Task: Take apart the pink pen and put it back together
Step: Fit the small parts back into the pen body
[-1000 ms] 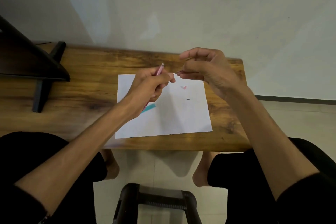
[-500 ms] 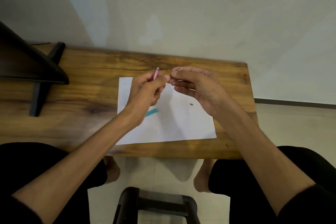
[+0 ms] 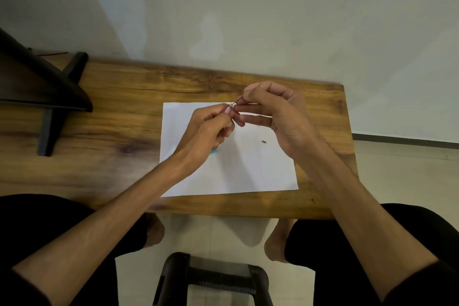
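My left hand grips the pink pen barrel, of which only the tip end shows between the fingers. My right hand pinches a thin refill whose lower end meets the barrel's opening; its far end sticks out past the fingers near the hand's top. Both hands hover over a white paper sheet on the wooden table. A small dark part lies on the sheet, right of the hands. A teal piece shows just below my left hand, mostly hidden.
A black stand sits on the table's left end. The table's right edge is close to my right wrist. A dark stool stands on the floor below, between my knees. A pale wall rises behind the table.
My right hand rose and closed on the refill, bringing it to the barrel's tip. My left hand turned the barrel toward it. The view shifted slightly.
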